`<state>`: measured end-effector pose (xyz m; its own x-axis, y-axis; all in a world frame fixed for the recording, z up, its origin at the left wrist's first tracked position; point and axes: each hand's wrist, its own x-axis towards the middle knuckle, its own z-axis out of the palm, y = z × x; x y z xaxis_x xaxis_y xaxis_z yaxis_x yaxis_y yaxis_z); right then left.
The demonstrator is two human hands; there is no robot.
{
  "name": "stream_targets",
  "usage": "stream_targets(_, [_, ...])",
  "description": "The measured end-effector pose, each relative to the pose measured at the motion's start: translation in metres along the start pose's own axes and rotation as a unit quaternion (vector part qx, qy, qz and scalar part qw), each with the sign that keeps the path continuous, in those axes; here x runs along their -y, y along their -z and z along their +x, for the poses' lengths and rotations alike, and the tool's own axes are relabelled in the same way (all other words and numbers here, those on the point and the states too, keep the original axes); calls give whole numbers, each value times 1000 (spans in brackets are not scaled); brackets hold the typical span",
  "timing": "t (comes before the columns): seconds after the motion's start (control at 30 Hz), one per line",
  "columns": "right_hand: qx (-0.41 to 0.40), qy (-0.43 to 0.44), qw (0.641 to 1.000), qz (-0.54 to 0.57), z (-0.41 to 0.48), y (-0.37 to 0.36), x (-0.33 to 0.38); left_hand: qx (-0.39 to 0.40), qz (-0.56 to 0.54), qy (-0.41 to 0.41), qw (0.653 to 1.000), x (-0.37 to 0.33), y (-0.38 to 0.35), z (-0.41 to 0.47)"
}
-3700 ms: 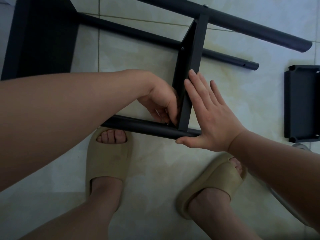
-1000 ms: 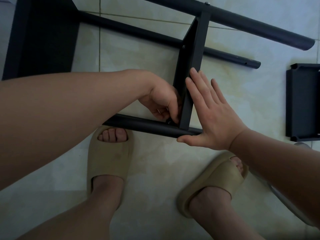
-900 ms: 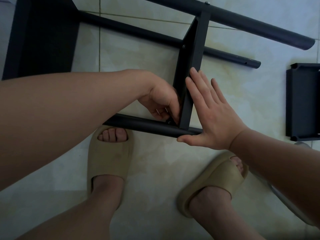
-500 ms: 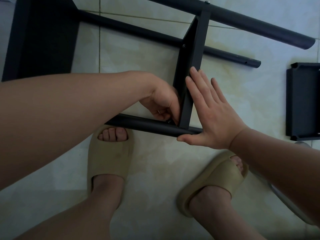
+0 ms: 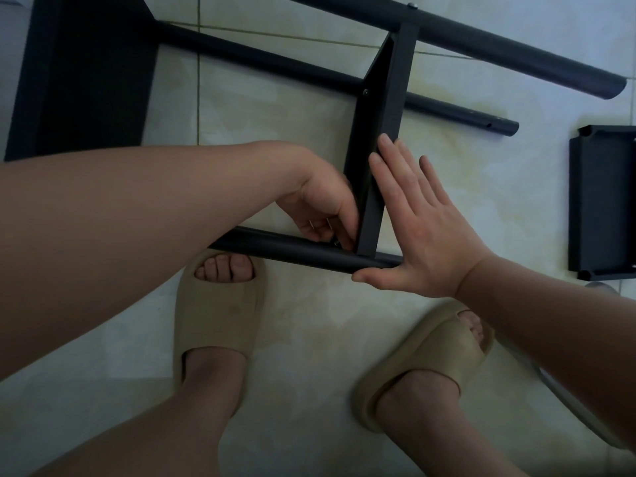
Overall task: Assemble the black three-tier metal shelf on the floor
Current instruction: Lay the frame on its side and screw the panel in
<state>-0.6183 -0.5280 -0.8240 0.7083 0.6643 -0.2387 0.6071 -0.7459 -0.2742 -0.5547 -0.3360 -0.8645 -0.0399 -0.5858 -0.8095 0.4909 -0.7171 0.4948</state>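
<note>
The black shelf frame lies on its side on the tiled floor. Its middle shelf panel [image 5: 385,108] stands on edge between the near post [image 5: 282,247] and the far posts [image 5: 481,39]. My left hand [image 5: 327,211] curls in the corner where the panel meets the near post, its fingertips pinching a small screw [image 5: 336,242] there; thin metal bits show between the fingers. My right hand [image 5: 423,228] lies flat with straight fingers against the panel's right face, thumb under the near post. Another shelf panel [image 5: 86,74] stands at the frame's left end.
A loose black shelf tray [image 5: 602,201] lies on the floor at the right edge. My two feet in beige slides [image 5: 216,318] stand just in front of the near post. A grey object [image 5: 568,401] lies behind my right forearm.
Almost nothing moved. My left hand's fingers shifted slightly at the corner joint, while my right hand kept its flat press on the panel.
</note>
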Motion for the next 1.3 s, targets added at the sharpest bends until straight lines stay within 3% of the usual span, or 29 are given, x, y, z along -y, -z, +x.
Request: stream_targets(1.3, [-5,1,1000,5,0,-1,-1,-1,-7,-24,1000,-1,1,-1])
